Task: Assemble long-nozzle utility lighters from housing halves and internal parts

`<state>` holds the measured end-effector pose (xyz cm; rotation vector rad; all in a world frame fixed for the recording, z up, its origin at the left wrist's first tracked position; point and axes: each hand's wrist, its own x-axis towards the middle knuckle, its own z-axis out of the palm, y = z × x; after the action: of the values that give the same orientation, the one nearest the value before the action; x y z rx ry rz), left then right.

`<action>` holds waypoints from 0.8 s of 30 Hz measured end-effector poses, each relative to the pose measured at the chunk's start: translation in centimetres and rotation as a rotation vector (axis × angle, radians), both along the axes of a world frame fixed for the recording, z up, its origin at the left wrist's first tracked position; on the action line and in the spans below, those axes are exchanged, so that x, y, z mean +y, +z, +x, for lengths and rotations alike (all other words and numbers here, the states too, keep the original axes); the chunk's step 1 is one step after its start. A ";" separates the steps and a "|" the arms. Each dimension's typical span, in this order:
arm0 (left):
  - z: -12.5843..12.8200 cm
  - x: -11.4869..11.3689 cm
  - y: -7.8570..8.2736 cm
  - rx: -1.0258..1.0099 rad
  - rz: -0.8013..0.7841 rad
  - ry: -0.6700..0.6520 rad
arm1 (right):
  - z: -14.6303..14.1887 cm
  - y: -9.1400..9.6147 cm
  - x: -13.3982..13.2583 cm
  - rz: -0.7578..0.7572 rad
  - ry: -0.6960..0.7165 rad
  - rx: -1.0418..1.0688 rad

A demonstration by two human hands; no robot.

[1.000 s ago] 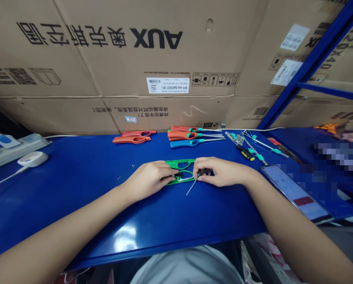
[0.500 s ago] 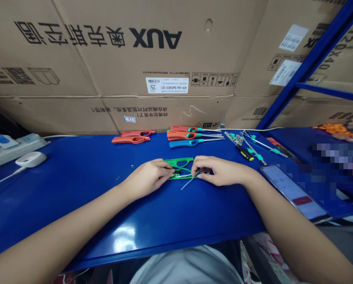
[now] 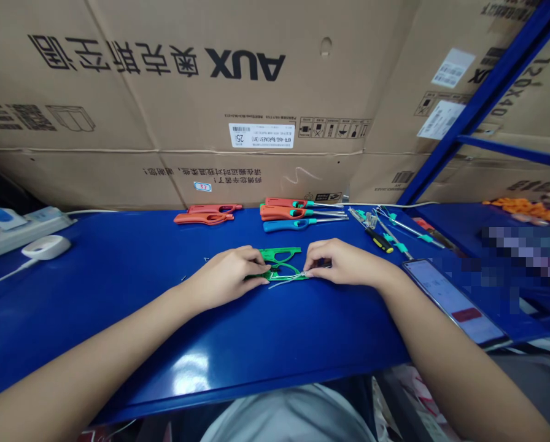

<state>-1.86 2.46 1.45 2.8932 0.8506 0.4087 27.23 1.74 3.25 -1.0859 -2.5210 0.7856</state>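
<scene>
Two green lighter shell halves lie on the blue table, the upper green half (image 3: 288,251) just beyond the lower green half (image 3: 294,268). My left hand (image 3: 233,270) is closed over the left end of the lower half, its fingertips pressing by a small dark part (image 3: 275,267). A pale thin tube (image 3: 282,283) slants across the near edge of that shell. My right hand (image 3: 333,263) pinches the tube's right end beside the shell. Something dark under the right fingers is mostly hidden. Wire inside the shell is too fine to trace.
Behind the shells lie orange-red lighter handles (image 3: 205,218), assembled lighters with metal rods, among them a blue one (image 3: 284,225). On the right are a yellow-black screwdriver (image 3: 380,240), rods with teal parts, and a phone (image 3: 457,304). A cardboard wall (image 3: 164,123) stands at the back.
My right hand has shifted its grip, drawing slightly right off the shell. The tube has swung flatter, its free end moving left and up. My left hand has stayed on the shell.
</scene>
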 end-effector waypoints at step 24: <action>0.5 -0.2 -0.4 0.001 -0.017 0.032 | -0.9 0.9 -0.6 0.262 -0.042 -0.341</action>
<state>-1.38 2.23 1.06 2.8681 0.8970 0.4011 26.30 1.15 4.13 -1.2619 -2.7634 0.2618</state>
